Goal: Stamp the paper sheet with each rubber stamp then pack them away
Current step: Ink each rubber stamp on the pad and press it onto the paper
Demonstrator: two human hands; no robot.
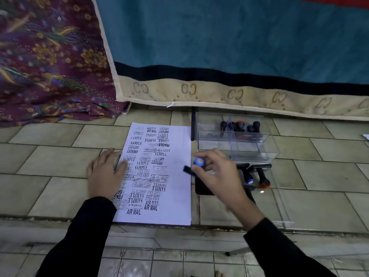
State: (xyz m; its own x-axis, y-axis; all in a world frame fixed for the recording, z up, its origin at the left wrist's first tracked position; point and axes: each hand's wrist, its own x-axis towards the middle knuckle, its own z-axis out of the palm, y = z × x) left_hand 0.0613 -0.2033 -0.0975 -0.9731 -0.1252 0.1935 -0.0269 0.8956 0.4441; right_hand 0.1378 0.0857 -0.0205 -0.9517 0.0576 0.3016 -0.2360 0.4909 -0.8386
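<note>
A floor (50, 162) of pale, greenish-beige tiles is laid out in staggered rows. At the far side, a teal quilted cover (219, 33) is spread, edged by a dark band (199, 75) and a beige border (209, 94) printed with paired letter marks. A small white tag (170, 104) is seen at its lower edge. To the left, a purple cloth (50, 56) with gold and blue flowers is bunched on the floor. Glossier tiles (169, 262) are seen nearest the camera.
</note>
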